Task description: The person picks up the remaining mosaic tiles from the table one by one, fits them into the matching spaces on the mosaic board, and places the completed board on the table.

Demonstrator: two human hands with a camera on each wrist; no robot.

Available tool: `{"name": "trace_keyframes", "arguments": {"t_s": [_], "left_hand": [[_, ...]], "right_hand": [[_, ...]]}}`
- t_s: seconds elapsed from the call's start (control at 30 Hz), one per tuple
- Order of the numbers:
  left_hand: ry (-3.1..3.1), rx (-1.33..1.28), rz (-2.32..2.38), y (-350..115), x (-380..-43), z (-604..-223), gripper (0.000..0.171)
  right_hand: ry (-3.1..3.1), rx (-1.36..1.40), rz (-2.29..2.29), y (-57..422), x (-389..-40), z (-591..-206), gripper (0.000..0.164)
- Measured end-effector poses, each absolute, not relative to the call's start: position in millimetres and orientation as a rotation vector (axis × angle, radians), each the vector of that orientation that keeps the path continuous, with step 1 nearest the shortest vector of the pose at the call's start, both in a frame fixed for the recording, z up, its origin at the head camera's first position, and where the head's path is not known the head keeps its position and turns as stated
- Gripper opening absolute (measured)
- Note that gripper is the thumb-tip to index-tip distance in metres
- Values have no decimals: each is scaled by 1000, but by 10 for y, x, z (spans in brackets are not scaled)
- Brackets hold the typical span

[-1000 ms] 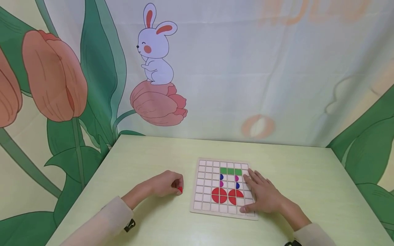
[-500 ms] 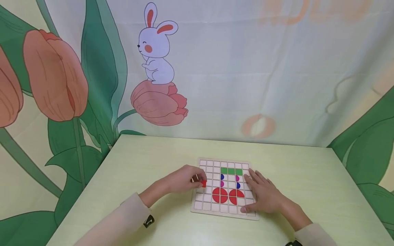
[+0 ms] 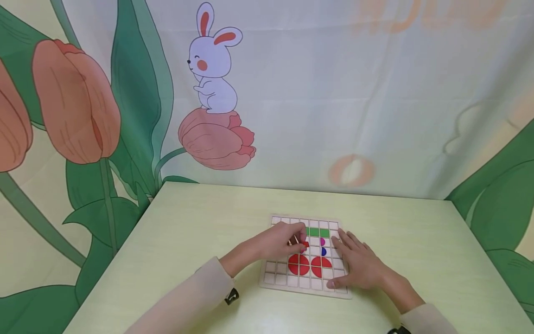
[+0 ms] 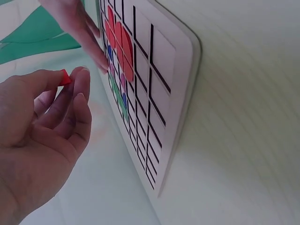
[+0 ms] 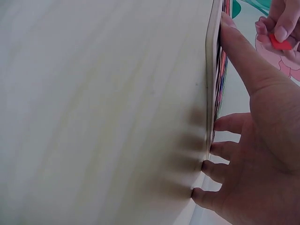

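My left hand (image 3: 278,242) is over the gridded wooden board (image 3: 269,279), pinching a small red tile (image 4: 64,78) between thumb and fingers. In the left wrist view the tile is clear of the board. My right hand (image 3: 359,263) rests along the board's right side, fingers spread and thumb on the near right corner. Set in the grid are a full red circle (image 3: 298,264) and a red circle (image 3: 319,266) whose lower right quarter is a bare cell. Above them are a pink half-circle (image 3: 322,241), a blue half-circle (image 3: 323,252) and green squares (image 3: 319,232). My left hand hides some pieces.
The board lies on a pale yellow-green table (image 3: 200,213). Behind the table hangs a printed cloth (image 3: 292,93) with a rabbit and tulips. Dark wrist straps show at both sleeves.
My left hand has moved right with the red tile, from the table left of the board to above the board's middle. My right hand stays in place.
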State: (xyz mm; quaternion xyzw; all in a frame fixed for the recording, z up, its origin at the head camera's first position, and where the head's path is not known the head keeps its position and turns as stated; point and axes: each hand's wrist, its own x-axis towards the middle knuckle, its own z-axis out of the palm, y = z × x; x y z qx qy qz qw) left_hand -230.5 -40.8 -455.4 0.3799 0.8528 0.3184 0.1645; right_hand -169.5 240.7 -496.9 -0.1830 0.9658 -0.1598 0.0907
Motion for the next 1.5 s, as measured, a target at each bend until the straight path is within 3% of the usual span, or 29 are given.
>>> {"name": "trace_keyframes", "arguments": {"t_s": [0.57, 0.97, 1.3, 1.5], "left_hand": [[2386, 1221, 809, -145, -2225, -4625, 14], [2520, 1335, 701, 46, -2190, -4656, 3], [2600, 1375, 510, 155, -2138, -4654, 11], [2630, 1375, 445, 206, -2076, -4661, 8]], "right_hand": [[2880, -581, -470, 2419, -1686, -4962, 128], [2880, -595, -477, 2443, -1685, -4975, 128], [2881, -615, -497, 2440, -1676, -4950, 127], [2876, -622, -498, 2428, -1671, -4927, 126]]}}
